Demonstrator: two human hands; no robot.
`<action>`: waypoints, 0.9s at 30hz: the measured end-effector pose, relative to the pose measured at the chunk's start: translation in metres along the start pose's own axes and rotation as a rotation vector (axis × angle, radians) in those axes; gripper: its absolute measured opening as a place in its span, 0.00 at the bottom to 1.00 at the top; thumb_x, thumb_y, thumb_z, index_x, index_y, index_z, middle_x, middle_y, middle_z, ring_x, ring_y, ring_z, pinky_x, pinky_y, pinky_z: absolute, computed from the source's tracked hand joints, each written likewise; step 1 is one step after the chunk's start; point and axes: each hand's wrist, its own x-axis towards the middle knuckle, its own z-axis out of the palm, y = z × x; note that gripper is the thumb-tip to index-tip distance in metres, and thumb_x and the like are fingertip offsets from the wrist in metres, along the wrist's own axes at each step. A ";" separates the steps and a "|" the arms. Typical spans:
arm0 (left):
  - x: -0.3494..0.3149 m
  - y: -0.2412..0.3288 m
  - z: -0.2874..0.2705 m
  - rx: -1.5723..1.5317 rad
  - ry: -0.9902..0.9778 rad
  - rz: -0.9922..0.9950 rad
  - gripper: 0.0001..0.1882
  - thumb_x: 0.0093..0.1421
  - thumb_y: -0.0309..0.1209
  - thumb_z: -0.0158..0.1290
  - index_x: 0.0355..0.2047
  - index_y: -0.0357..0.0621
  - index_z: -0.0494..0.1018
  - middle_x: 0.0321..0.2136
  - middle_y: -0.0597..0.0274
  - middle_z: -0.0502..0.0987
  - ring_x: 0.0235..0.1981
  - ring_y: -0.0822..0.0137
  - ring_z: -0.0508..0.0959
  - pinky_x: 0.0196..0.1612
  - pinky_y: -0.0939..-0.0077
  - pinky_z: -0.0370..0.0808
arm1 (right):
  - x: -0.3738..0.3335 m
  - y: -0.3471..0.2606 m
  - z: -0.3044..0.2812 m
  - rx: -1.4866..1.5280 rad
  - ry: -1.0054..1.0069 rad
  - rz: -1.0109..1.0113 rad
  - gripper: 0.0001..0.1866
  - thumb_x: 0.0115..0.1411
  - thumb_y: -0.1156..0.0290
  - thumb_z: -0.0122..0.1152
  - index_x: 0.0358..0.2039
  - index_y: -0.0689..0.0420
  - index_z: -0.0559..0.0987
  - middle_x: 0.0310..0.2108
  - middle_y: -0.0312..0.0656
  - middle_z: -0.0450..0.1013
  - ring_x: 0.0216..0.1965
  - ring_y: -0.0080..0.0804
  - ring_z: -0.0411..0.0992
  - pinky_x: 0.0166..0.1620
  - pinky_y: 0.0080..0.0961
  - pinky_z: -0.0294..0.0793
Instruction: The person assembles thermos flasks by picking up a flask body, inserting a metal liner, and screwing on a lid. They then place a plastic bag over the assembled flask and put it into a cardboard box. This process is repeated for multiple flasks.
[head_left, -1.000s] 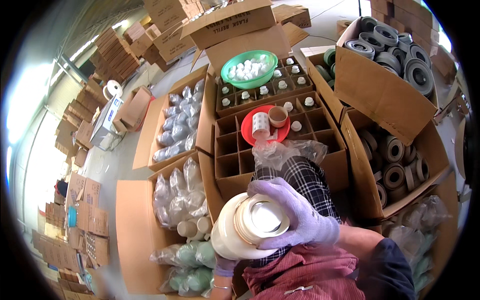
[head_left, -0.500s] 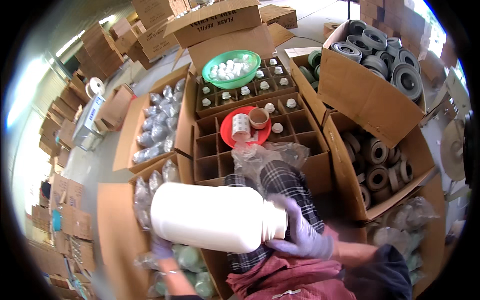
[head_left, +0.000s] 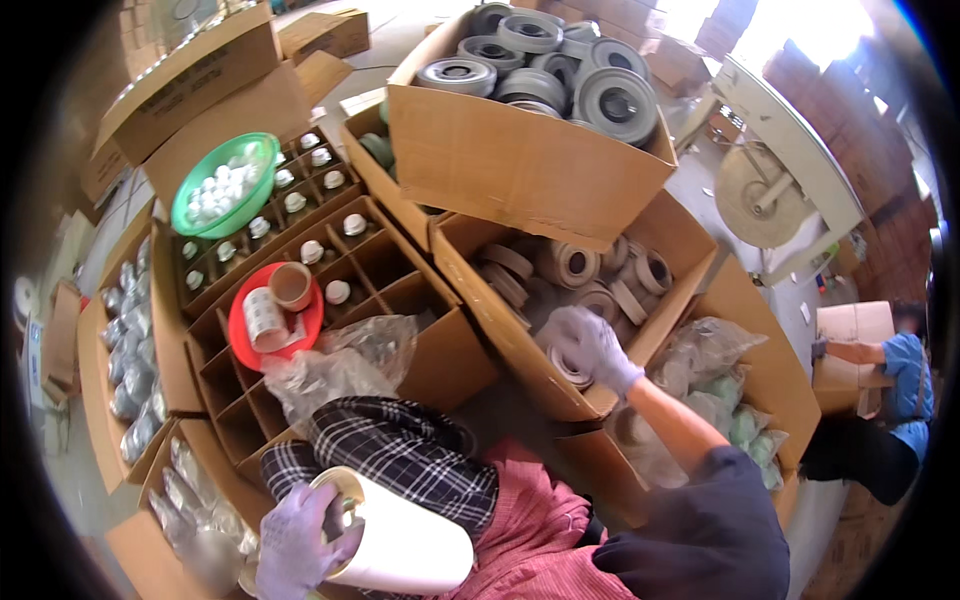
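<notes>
My left hand (head_left: 300,545), in a pale purple glove, grips the rim of a white hollow flask body (head_left: 415,545) that lies tilted across my lap. The flask body's open end faces up and left, and something I cannot make out shows inside. My right hand (head_left: 590,345), gloved alike, reaches down into a cardboard box (head_left: 480,285) of grey rings. Its fingers curl over a light grey ring (head_left: 565,368) at the near end of the box. Several other grey rings (head_left: 577,265) lie loose beyond that hand.
An upper carton (head_left: 530,165) holds wide grey rings (head_left: 615,105). Left of it, a divided carton (head_left: 400,290) holds white-capped bottles, a red plate (head_left: 243,338) with two cups, and a green bowl (head_left: 180,215) of white pieces. A person (head_left: 905,385) handles boxes at far right.
My view has swung right. My right hand has left the flask's neck and moved into the ring box. The flask body has come down onto my lap, its open end now held by my left hand.
</notes>
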 end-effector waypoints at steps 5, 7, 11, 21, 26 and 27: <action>0.004 -0.012 0.018 -0.062 0.160 0.157 0.23 0.45 0.31 0.63 0.43 0.40 0.74 0.29 0.52 0.74 0.29 0.52 0.77 0.33 0.63 0.75 | 0.026 0.198 0.013 -0.648 -0.106 0.825 0.52 0.50 0.53 0.70 0.71 0.48 0.51 0.69 0.45 0.52 0.69 0.55 0.51 0.65 0.59 0.55; 0.006 -0.011 0.016 -0.040 0.131 0.144 0.22 0.46 0.31 0.62 0.43 0.40 0.74 0.29 0.53 0.74 0.29 0.54 0.77 0.32 0.63 0.75 | 0.027 0.236 0.010 -0.592 -0.039 1.006 0.48 0.53 0.59 0.66 0.70 0.52 0.51 0.68 0.50 0.55 0.67 0.56 0.55 0.65 0.56 0.57; 0.008 -0.011 0.020 -0.045 0.186 0.143 0.19 0.49 0.33 0.62 0.41 0.40 0.75 0.28 0.52 0.75 0.28 0.55 0.77 0.32 0.65 0.75 | 0.020 0.267 0.020 -0.557 -0.038 0.928 0.34 0.55 0.66 0.61 0.60 0.59 0.60 0.54 0.57 0.71 0.54 0.54 0.72 0.54 0.44 0.73; 0.039 0.004 -0.009 -0.491 0.466 0.139 0.27 0.57 0.40 0.60 0.51 0.33 0.71 0.47 0.49 0.76 0.47 0.53 0.78 0.50 0.62 0.74 | -0.006 -0.056 -0.015 -0.236 0.129 -0.406 0.16 0.51 0.68 0.65 0.41 0.55 0.74 0.33 0.47 0.72 0.37 0.47 0.73 0.39 0.40 0.73; 0.078 0.053 -0.017 -1.338 0.026 0.174 0.31 0.64 0.43 0.55 0.61 0.37 0.63 0.52 0.56 0.73 0.52 0.66 0.75 0.55 0.67 0.77 | 0.001 -0.183 0.014 -0.293 0.124 -1.067 0.19 0.48 0.69 0.63 0.44 0.51 0.79 0.37 0.36 0.70 0.40 0.33 0.71 0.39 0.32 0.71; 0.075 0.045 -0.019 -1.368 0.077 0.192 0.28 0.66 0.41 0.53 0.59 0.36 0.64 0.51 0.58 0.73 0.51 0.69 0.75 0.54 0.70 0.75 | 0.007 -0.196 0.021 -0.181 0.143 -1.091 0.20 0.49 0.69 0.63 0.45 0.51 0.78 0.40 0.37 0.70 0.42 0.35 0.72 0.41 0.35 0.72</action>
